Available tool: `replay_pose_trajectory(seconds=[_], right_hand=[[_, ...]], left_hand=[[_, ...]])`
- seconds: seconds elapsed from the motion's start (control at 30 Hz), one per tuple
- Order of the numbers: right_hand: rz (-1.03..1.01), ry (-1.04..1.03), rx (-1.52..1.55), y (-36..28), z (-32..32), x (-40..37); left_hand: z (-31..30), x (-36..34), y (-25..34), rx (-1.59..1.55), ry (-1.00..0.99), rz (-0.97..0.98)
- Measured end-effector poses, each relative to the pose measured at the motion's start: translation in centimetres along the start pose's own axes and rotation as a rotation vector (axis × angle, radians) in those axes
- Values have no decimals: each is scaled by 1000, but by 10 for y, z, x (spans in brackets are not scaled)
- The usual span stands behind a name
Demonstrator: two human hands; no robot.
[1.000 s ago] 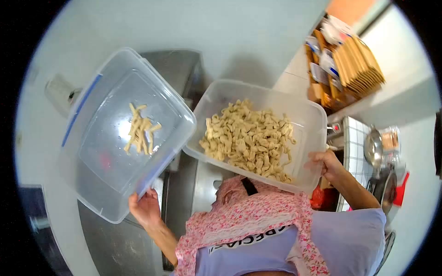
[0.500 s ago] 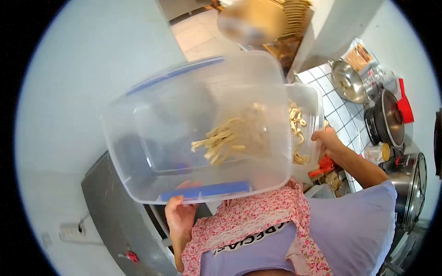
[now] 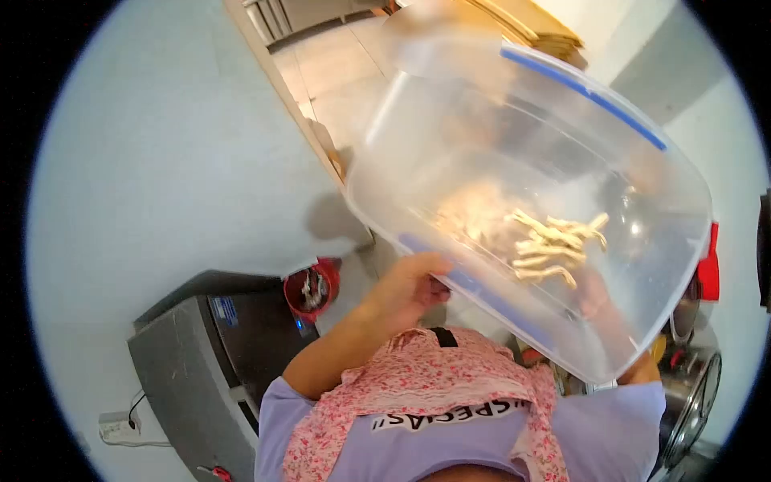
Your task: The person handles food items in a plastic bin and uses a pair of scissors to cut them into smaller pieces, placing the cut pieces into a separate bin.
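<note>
Clear plastic tub (image 3: 482,120), blue-edged rim, held tilted at chest height above the pink apron. Left hand (image 3: 408,285) clenched on the tub's near rim. Right hand (image 3: 596,296) blurred behind the tub wall; grip cannot be told. Pale dough strips (image 3: 554,241) lie clumped inside the tub, on its lower wall.

I've got one clear plastic tub (image 3: 450,120) held up in the air and steeply tilted, filling the right half of the view. Far blue strip (image 3: 582,92) runs along its upper rim, near blue strip (image 3: 482,293) along the lower rim. Small clump of pale dough strips (image 3: 554,241) lies inside, right of centre. Left hand (image 3: 405,285) has its fingers on the near-left rim. A blurred pale mass shows through the wall left of the strips; can't identify it.
</note>
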State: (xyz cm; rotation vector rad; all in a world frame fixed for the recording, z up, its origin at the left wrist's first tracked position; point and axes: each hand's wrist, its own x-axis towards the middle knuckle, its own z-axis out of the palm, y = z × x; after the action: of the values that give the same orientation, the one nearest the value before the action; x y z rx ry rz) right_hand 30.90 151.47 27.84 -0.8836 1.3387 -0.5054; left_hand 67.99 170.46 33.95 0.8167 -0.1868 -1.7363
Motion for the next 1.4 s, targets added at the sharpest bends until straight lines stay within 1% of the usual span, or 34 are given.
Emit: replay_pose_trajectory(seconds=[0.07,0.1,0.17,0.2,0.23,0.27,0.3,0.33,0.43,0.47,0.5,0.53,0.57,0.63,0.67,0.7,0.73,0.87,0.9,0.93,1.0,1.03,1.13,1.17,1.2,1.23,1.27,1.3,1.37,1.4], right_hand=[[11,27,-2,-7,39,-23],[25,52,7,-11,53,-34],[44,103,34,-30,88,-48],[43,126,60,-28,85,-66],[46,109,98,-7,54,-59],[42,125,101,-11,66,-68],[43,132,117,-12,68,-62],[37,132,117,-15,80,-51],[20,127,102,-35,119,-5],[22,109,109,-45,118,16],[57,119,96,-60,127,31],[137,129,91,-81,144,46],[149,162,76,-92,155,78],[87,80,8,-108,180,135],[77,78,-2,-120,190,157],[59,54,12,-130,182,143],[60,42,-11,-151,201,172],[94,-32,-119,-193,236,259],[110,-40,-118,-207,247,276],[124,-41,-102,-209,249,271],[119,-50,-165,-233,279,306],[128,-47,-194,-240,288,318],[134,-104,-243,-271,327,383],[133,-112,-226,-266,338,392],[140,-125,-235,-280,355,407],[151,-141,-240,-288,371,421],[155,-92,-234,-293,390,434],[160,-116,-254,-307,408,452],[189,-161,-280,-328,439,484],[180,-154,-254,-336,438,484]], left_hand=[[-17,-11,29,-11,-28,-44],[-17,-15,45,-13,-41,-80],[-21,-16,118,-12,-58,-121],[-27,-22,136,-17,-74,-120],[3,7,79,34,-65,-112],[-2,9,89,12,-124,-100],[6,25,92,12,-101,-84],[1,36,106,8,-71,-65],[-22,84,150,-59,-50,5],[-12,114,157,-57,-30,41],[-17,133,163,-99,-2,72],[-21,150,178,-87,53,111],[-30,169,197,-136,46,130],[-59,205,231,-184,84,155],[-67,218,245,-183,135,185],[-39,202,240,-154,196,228],[-48,218,263,-167,264,261],[-94,244,314,-222,339,356],[-101,250,328,-240,372,386],[-99,238,327,-243,398,410],[-131,258,359,-281,448,454],[-144,266,373,-300,476,461],[-185,298,438,-313,476,472],[-197,299,448,-318,482,472],[-213,312,471,-334,454,454],[-230,323,485,-332,497,442],[-248,333,502,-320,538,432],[-257,342,526,-301,579,423],[-282,360,565,-323,594,433],[-274,363,576,-316,589,438]])
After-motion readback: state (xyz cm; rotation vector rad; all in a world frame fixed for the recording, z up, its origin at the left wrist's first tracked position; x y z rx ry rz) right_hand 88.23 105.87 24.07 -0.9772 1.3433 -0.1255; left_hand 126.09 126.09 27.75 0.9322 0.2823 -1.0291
